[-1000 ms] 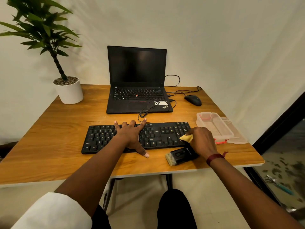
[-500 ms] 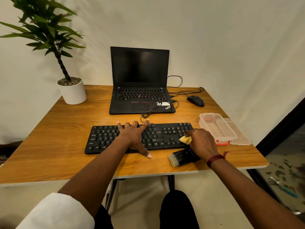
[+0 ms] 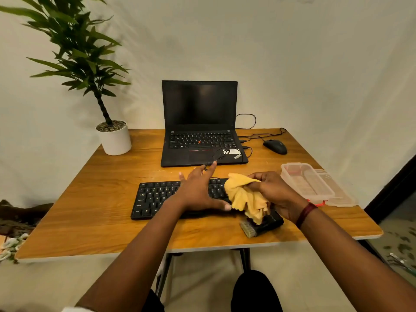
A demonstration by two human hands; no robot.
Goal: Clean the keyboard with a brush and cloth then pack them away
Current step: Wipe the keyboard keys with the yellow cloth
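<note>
A black keyboard [image 3: 155, 197] lies on the wooden table [image 3: 90, 206] in front of me. My left hand [image 3: 198, 188] hovers over its middle with fingers spread and straight. My right hand [image 3: 272, 194] grips a crumpled yellow cloth [image 3: 243, 197], lifted above the keyboard's right end and hanging loose. A black brush [image 3: 258, 226] with pale bristles lies on the table just below the cloth, near the front edge. A clear plastic container [image 3: 308, 183] sits open to the right, its lid [image 3: 342, 194] beside it.
A black laptop [image 3: 200, 140] stands open behind the keyboard, with a loose cable [image 3: 216, 156] on its palm rest. A black mouse [image 3: 275, 147] lies at the back right. A potted plant [image 3: 113, 136] stands at the back left corner.
My right hand has lifted the yellow cloth off the keyboard's right end, and it now hangs unfolded. My left hand has risen and shifted slightly right. The camera has tilted.
</note>
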